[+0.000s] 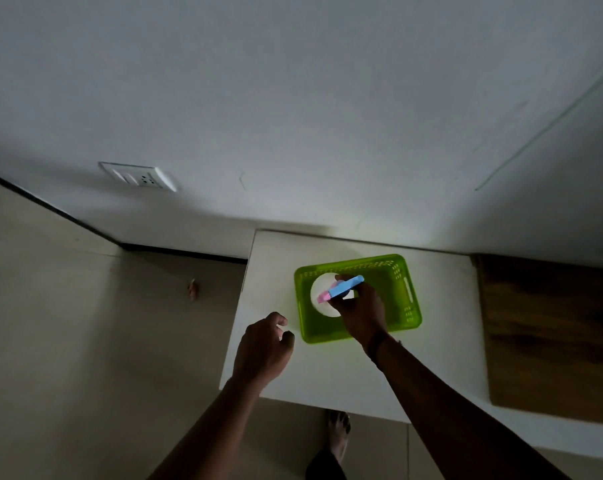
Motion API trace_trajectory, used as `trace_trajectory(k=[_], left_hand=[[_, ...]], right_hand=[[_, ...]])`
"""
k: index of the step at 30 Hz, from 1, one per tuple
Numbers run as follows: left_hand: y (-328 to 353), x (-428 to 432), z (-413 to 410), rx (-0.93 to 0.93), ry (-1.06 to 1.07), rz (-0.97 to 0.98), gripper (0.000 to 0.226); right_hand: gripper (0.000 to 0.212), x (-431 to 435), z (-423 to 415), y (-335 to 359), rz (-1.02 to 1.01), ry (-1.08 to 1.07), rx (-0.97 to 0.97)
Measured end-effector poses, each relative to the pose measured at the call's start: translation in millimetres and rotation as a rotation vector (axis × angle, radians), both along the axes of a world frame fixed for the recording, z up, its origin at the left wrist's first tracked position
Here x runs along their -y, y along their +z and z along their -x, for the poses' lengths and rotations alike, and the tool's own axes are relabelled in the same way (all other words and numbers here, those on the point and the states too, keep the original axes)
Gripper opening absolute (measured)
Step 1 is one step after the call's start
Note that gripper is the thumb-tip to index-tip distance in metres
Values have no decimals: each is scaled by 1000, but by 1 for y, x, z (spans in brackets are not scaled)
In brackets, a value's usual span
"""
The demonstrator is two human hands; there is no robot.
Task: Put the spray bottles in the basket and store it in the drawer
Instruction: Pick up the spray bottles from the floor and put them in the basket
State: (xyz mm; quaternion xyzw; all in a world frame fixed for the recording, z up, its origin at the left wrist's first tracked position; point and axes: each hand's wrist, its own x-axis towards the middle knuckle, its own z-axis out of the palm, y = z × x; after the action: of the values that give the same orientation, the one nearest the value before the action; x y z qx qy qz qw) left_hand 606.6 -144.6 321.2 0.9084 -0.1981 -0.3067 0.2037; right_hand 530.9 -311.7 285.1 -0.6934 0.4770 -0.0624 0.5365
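A lime green perforated basket stands on the white cabinet top. My right hand reaches over the basket and holds a small spray bottle with a blue body and a pink cap, lying nearly flat above the basket's inside. A bright round white patch shows in the basket under the bottle; I cannot tell what it is. My left hand hovers just left of the basket with its fingers curled and apart, holding nothing. No drawer is in sight.
A grey wall rises behind the cabinet with a switch and socket plate at the left. A brown wooden surface adjoins the cabinet on the right. Tiled floor lies to the left, with a small object on it. My foot shows below the cabinet's front edge.
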Motion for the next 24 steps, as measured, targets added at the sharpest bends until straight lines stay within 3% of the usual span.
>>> trace_trajectory(k=[16, 20, 22, 24], left_hand=[[-44, 32, -8, -64, 22, -37, 36], [-54, 34, -9, -50, -14, -32, 35], [-58, 35, -10, -37, -26, -31, 35], [-63, 34, -11, -33, -8, -32, 36]], right_hand=[[37, 5, -33, -43, -83, 47, -18], [52, 2, -36, -41, -118, 48, -39], [60, 3, -31, -40, -40, 54, -100], [55, 10, -17, -36, 137, 16, -248]])
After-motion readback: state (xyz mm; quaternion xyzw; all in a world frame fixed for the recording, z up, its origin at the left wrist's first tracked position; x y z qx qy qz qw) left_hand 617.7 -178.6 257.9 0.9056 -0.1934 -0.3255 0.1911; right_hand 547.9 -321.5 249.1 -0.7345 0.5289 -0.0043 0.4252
